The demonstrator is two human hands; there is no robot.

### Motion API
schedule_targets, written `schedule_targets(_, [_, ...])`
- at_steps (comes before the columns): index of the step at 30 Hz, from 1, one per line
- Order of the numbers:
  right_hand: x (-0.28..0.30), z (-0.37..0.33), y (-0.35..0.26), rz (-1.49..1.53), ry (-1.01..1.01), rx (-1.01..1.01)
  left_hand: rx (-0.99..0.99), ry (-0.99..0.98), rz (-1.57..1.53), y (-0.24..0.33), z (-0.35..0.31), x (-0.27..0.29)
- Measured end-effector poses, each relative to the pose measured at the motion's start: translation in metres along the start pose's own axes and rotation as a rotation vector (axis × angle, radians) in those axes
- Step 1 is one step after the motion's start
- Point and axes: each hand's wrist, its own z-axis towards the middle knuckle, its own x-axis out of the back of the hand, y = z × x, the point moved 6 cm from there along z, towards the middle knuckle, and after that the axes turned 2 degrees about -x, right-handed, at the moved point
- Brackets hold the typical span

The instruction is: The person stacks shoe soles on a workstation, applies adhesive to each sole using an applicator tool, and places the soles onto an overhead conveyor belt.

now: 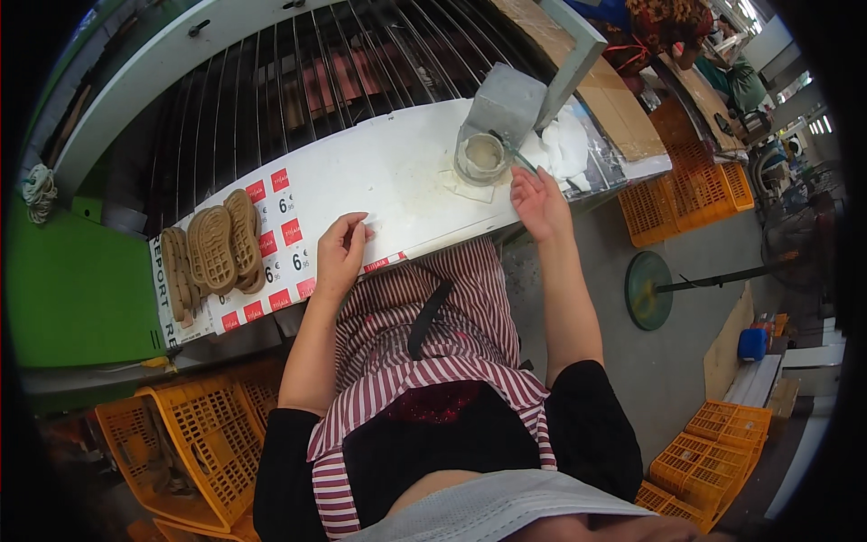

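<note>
In the head view, the right hand (540, 203) is at the upper end of a thin stick (525, 161), which leans out of a round cup (481, 155) on the white board (397, 172). Its fingers are loosely bent; I cannot tell if they truly grip the stick. The left hand (343, 256) is half curled and holds nothing, above the board's near edge. The tan soles (214, 248) lie to its left, well apart from the cup.

The stick should be light and rather stiff — perhaps slippery where wet — so the free end is the better place to hold. The soles look bendable and not fragile; their side edges would suit the fingers.
</note>
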Motion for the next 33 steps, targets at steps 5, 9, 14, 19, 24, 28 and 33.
schedule_targets(5, [0.027,0.032,-0.002,0.309,0.17,0.025,0.017,-0.002,0.003,-0.006,-0.003,0.002])
schedule_targets(9, [0.043,0.042,-0.005,0.317,0.18,0.034,0.034,-0.017,-0.038,-0.007,-0.003,0.001])
schedule_targets(14, [0.022,0.031,-0.01,0.19,0.181,0.105,0.018,-0.031,-0.036,0.002,-0.004,0.005])
schedule_targets(19, [-0.016,0.003,-0.02,-0.033,0.13,0.397,-0.029,-0.036,-0.008,0.005,-0.006,0.008])
schedule_targets(24, [-0.048,-0.017,-0.002,-0.145,-0.006,0.368,-0.024,0.0,0.009,-0.004,-0.008,0.009])
schedule_targets(28, [-0.067,-0.029,0.045,-0.293,-0.144,0.292,-0.117,-0.008,-0.028,0.014,-0.006,0.011])
schedule_targets(33, [-0.055,-0.015,0.087,-0.317,-0.139,0.245,-0.275,0.077,0.093,0.039,-0.014,0.041])
